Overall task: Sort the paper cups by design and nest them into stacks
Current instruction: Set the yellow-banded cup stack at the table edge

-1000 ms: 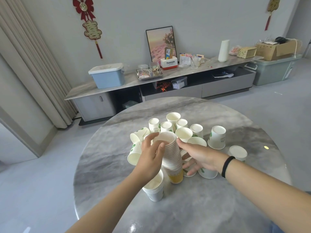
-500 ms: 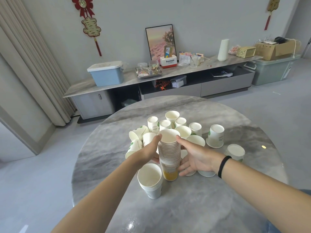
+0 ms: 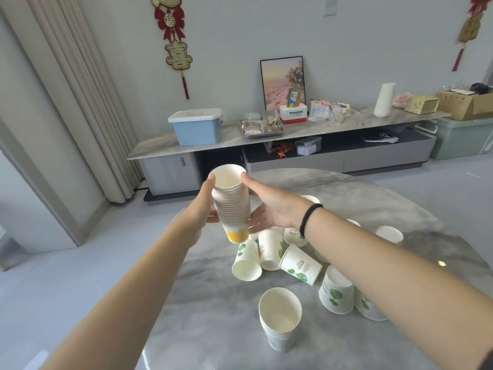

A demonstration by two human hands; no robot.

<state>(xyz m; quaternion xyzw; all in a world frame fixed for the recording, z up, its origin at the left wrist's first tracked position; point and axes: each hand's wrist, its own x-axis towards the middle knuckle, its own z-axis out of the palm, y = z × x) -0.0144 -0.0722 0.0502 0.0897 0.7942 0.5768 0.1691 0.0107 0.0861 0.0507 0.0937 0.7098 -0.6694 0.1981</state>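
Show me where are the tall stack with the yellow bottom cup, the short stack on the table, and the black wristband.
tall stack (image 3: 231,202), head view, ribbed rims
short stack (image 3: 280,317), head view, inside wall
black wristband (image 3: 309,218), head view, band's middle

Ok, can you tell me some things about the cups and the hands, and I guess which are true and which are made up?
1. Both hands hold the tall stack of cups up in the air. True: the left hand and right hand grip its sides, clear of the table.
2. The bottom cup of the tall stack is blue. False: it has a yellow pattern.
3. A short stack stands upright on the table. True.
4. All loose cups stand upright. False: several green-leaf cups lie on their sides.
5. The right wrist is bare. False: it wears a black band.
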